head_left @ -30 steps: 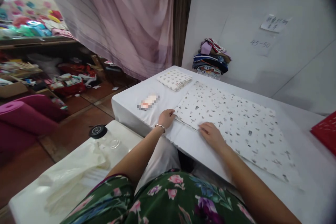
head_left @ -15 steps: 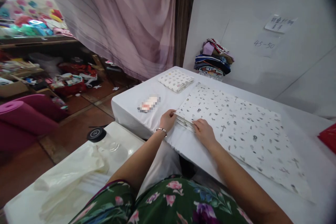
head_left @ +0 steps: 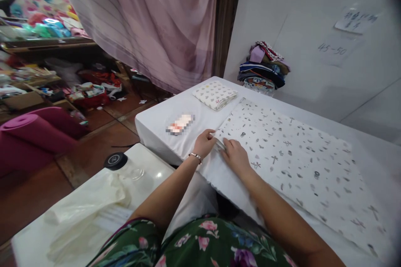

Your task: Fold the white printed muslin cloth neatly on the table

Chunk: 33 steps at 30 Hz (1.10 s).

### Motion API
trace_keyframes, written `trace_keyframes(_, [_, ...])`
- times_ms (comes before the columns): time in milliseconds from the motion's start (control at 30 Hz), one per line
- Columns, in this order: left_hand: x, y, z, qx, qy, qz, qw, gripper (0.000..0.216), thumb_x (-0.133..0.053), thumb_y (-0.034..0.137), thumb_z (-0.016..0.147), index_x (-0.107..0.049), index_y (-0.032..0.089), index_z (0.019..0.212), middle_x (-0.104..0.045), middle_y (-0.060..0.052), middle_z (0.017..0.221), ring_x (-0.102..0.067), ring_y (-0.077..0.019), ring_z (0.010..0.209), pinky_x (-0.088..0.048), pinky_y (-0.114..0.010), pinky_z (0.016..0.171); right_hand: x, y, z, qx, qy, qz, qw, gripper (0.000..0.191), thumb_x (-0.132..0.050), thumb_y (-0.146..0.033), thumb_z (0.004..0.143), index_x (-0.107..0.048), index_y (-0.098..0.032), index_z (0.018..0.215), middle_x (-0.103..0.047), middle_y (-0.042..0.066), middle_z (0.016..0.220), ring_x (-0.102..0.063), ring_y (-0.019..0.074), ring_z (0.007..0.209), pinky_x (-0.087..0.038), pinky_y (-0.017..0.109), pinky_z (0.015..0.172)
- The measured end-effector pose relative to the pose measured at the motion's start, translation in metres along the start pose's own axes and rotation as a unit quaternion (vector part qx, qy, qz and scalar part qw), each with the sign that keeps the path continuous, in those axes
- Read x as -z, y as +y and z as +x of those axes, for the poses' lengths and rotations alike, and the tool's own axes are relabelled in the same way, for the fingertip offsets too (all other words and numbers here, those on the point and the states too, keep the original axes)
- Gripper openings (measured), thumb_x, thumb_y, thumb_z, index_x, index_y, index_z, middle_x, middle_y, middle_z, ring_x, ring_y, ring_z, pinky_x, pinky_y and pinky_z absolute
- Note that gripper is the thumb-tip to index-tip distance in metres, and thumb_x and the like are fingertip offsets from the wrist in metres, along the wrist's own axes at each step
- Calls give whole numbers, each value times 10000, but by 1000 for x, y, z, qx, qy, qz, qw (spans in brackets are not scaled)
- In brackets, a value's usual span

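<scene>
Pink curtain [head_left: 163,21] and pale wall [head_left: 300,12] are seen from the head camera behind a white-covered table [head_left: 153,119]. On it, a printed cloth [head_left: 297,162] is spread flat beside a folded cloth [head_left: 215,95]. Its near left corner is pinched by the left hand [head_left: 203,146]; its near edge is touched by the right hand's [head_left: 237,157] bent fingers, whose grip cannot be told.

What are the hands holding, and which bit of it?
The left hand pinches the patterned cloth at its near left corner. The right hand touches the cloth's edge close by; whether it grips cannot be told.
</scene>
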State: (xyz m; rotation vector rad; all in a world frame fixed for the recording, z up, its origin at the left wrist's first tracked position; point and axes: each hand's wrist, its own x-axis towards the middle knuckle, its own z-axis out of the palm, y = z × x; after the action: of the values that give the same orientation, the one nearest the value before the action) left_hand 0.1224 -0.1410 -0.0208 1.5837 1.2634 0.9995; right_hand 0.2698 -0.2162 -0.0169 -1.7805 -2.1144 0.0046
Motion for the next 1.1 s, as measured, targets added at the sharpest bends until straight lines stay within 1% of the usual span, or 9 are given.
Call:
trace_keyframes(133, [9, 2, -3, -9, -24, -31, 999, 342, -570, 248, 708, -573, 179, 1043, -624, 16, 745, -559, -115, 673, -423, -248, 664, -8, 5, 9, -56, 12, 91, 994, 302, -382, -211, 907, -568, -194, 1144, -625, 76, 1020, -554, 210, 975, -442, 315, 804])
trace_keyframes(300, [24, -5, -21, -43, -18, 206, 977, 278, -586, 194, 692, -613, 200, 968, -634, -31, 963, -556, -176, 903, -413, -304, 810, -15, 15, 7, -94, 75, 195, 974, 302, -391, -255, 889, -605, -198, 1095, -658, 50, 1019, -591, 192, 922, -451, 307, 810])
trace_keyframes(467, [14, -5, -28, -65, -18, 335, 940, 181, -582, 277, 756, -623, 204, 916, -616, -56, 993, -517, -225, 998, -373, -358, 871, -14, 13, 5, -92, 73, 202, 972, 332, -387, -264, 884, -591, -194, 1137, -653, 54, 1062, -597, 192, 931, -451, 313, 819])
trace_keyframes(600, [5, 0, -25, -49, -5, 319, 946, 84, -531, 212, 767, -599, 198, 815, -624, -42, 878, -539, -201, 903, -379, -317, 786, -12, 11, 5, -77, 76, 194, 975, 316, -382, -253, 889, -598, -184, 1110, -651, 60, 1039, -590, 186, 939, -446, 301, 829])
trace_keyframes(700, [4, 3, -24, -8, 7, 272, 962, 97, -496, 188, 768, -558, 203, 841, -609, -13, 757, -544, -161, 723, -363, -272, 646, -8, 10, 6, -67, 81, 176, 979, 309, -377, -238, 894, -596, -182, 1105, -645, 60, 1007, -582, 181, 933, -444, 290, 823])
trace_keyframes(800, [7, 4, -25, 8, 22, 237, 971, 96, -481, 177, 768, -530, 209, 844, -594, 8, 704, -527, -142, 640, -339, -254, 592, -3, 6, 8, -59, 87, 133, 985, 317, -369, -215, 899, -584, -195, 1132, -616, 61, 1038, -567, 168, 946, -442, 267, 808])
trace_keyframes(867, [10, 3, -26, 6, 32, 230, 973, 100, -485, 162, 757, -524, 208, 836, -592, 9, 700, -533, -141, 646, -342, -249, 598, -2, 1, 9, -51, 65, 91, 992, 319, -380, -194, 897, -581, -213, 1144, -591, 62, 1077, -557, 162, 960, -441, 250, 780])
trace_keyframes(1000, [12, 1, -28, -17, 33, 222, 974, 122, -490, 157, 750, -522, 212, 853, -590, 14, 704, -542, -142, 653, -355, -248, 610, -4, -10, 12, -36, -37, 20, 998, 298, -398, -218, 910, -585, -232, 1142, -592, 56, 1048, -555, 165, 948, -432, 240, 728])
trace_keyframes(1100, [13, -3, -30, -25, 34, 197, 980, 157, -491, 155, 745, -515, 217, 887, -586, 25, 690, -541, -139, 641, -370, -246, 614, -6, -15, 13, -33, -56, -3, 998, 327, -374, -256, 931, -538, -239, 1214, -594, 59, 1055, -556, 169, 949, -424, 244, 722])
